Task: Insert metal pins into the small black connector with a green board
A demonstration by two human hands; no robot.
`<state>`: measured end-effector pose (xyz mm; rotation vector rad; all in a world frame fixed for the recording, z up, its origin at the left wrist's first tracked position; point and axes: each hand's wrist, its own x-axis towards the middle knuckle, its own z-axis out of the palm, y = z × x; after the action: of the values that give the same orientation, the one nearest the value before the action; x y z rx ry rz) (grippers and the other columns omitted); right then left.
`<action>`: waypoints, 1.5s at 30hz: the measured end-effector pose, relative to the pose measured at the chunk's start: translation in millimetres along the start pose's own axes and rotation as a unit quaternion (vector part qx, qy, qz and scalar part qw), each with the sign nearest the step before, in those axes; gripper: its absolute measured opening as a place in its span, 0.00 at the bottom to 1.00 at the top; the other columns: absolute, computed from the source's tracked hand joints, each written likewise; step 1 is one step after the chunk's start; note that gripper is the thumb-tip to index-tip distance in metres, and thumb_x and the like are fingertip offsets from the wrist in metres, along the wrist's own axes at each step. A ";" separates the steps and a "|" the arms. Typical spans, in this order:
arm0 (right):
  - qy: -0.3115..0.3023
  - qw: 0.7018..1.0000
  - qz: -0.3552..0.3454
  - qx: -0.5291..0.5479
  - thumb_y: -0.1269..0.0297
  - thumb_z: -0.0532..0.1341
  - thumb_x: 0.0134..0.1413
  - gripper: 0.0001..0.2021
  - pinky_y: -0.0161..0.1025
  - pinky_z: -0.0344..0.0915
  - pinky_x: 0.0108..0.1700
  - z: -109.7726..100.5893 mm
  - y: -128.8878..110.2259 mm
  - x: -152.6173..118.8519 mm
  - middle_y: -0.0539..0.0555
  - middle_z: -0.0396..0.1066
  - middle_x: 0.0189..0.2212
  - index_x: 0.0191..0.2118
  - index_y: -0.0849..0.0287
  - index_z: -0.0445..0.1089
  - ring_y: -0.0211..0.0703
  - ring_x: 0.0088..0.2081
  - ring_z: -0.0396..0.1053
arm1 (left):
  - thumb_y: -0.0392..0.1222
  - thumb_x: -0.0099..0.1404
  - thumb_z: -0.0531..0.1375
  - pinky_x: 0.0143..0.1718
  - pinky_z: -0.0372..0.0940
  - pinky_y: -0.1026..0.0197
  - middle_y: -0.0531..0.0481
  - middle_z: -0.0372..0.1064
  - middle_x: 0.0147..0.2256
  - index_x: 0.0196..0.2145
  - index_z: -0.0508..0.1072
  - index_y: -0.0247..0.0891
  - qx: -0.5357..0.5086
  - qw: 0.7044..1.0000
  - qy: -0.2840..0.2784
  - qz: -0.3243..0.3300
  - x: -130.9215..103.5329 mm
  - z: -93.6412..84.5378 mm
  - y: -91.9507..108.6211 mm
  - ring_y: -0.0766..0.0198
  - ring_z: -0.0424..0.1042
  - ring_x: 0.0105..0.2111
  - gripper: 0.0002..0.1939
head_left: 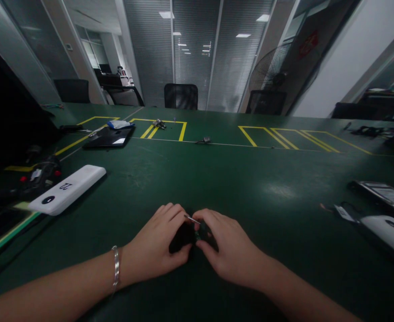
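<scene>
My left hand and my right hand are close together over the green table, low in the middle of the view. Between their fingertips is a thin, shiny metal piece, which slants across the gap. Something dark lies below it between the hands, too dim to make out. The fingers of both hands are curled, thumbs toward each other. A silver bracelet circles the left wrist.
At the left lies a white device marked 22, near a black tablet with a blue-and-white packet on it. A phone and another white device are at the right. Small metal parts lie farther back.
</scene>
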<state>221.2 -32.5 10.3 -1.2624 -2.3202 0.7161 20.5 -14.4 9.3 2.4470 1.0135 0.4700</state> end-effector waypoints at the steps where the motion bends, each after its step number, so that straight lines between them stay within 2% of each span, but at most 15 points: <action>1: 0.000 1.000 0.003 0.003 0.75 0.60 0.50 0.18 0.42 0.63 0.39 0.4 0.3 0.0 0.54 0.68 0.41 0.47 0.55 0.62 0.46 0.40 0.66 | 0.33 0.56 0.60 0.44 0.61 0.51 0.46 0.64 0.41 0.42 0.67 0.39 -0.013 1.000 0.003 -0.001 0.1 0.2 -0.7 0.54 0.64 0.41 0.14; 5: 0.025 0.999 0.011 0.026 0.74 0.61 0.50 0.17 0.42 0.63 0.41 3.5 3.3 1.0 0.53 0.69 0.42 0.47 0.55 0.63 0.46 0.42 0.67 | 0.30 0.58 0.59 0.45 0.64 0.54 0.46 0.63 0.44 0.45 0.66 0.40 -0.113 0.993 0.034 -0.017 0.8 0.3 -5.1 0.56 0.65 0.43 0.16; 9: 0.081 0.993 0.031 0.077 0.72 0.62 0.52 0.15 0.42 0.64 0.42 8.0 8.4 3.2 0.53 0.69 0.41 0.46 0.55 0.62 0.45 0.41 0.68 | 0.30 0.62 0.57 0.48 0.65 0.54 0.45 0.61 0.48 0.51 0.62 0.41 -0.240 0.966 0.092 -0.043 1.5 2.0 -11.9 0.58 0.66 0.45 0.19; 14: 0.141 0.977 0.040 0.154 0.71 0.61 0.54 0.15 0.39 0.65 0.39 10.1 10.6 3.4 0.51 0.68 0.38 0.47 0.53 0.61 0.41 0.37 0.69 | 0.29 0.63 0.58 0.54 0.61 0.50 0.43 0.63 0.49 0.55 0.60 0.40 -0.380 0.921 0.068 -0.055 3.2 6.2 -15.7 0.56 0.66 0.50 0.24; 19: 0.180 0.968 -0.004 0.177 0.71 0.62 0.54 0.15 0.37 0.65 0.36 9.9 5.4 1.7 0.50 0.68 0.38 0.47 0.53 0.62 0.39 0.34 0.67 | 0.28 0.61 0.60 0.53 0.62 0.50 0.43 0.61 0.51 0.52 0.66 0.39 -0.402 0.913 0.057 -0.043 4.1 8.3 -13.5 0.55 0.66 0.50 0.22; 24: 0.177 0.966 -0.027 0.185 0.72 0.62 0.54 0.17 0.37 0.64 0.37 10.9 3.9 1.0 0.49 0.67 0.38 0.47 0.52 0.61 0.39 0.34 0.66 | 0.31 0.64 0.60 0.51 0.63 0.49 0.44 0.67 0.47 0.55 0.64 0.39 -0.442 0.895 0.016 -0.060 5.3 8.0 -9.8 0.56 0.69 0.46 0.22; 33: 0.170 0.969 -0.049 0.171 0.74 0.62 0.53 0.19 0.37 0.63 0.38 13.0 6.5 0.7 0.48 0.66 0.38 0.48 0.50 0.60 0.39 0.36 0.65 | 0.33 0.62 0.62 0.47 0.66 0.51 0.44 0.69 0.44 0.54 0.66 0.38 -0.424 0.903 0.010 -0.076 2.7 7.8 -7.4 0.56 0.70 0.44 0.22; 45: 0.179 0.978 -0.054 0.094 0.72 0.61 0.55 0.14 0.38 0.62 0.35 13.3 5.3 -1.2 0.50 0.66 0.37 0.46 0.53 0.61 0.40 0.35 0.65 | 0.35 0.63 0.62 0.47 0.65 0.51 0.45 0.70 0.43 0.54 0.66 0.40 -0.425 0.902 0.011 -0.074 2.5 7.2 -7.7 0.56 0.70 0.44 0.22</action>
<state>217.7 -34.3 -3.5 -1.0723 -1.9619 0.5996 21.2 -9.7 -0.4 1.5739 0.7613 0.7057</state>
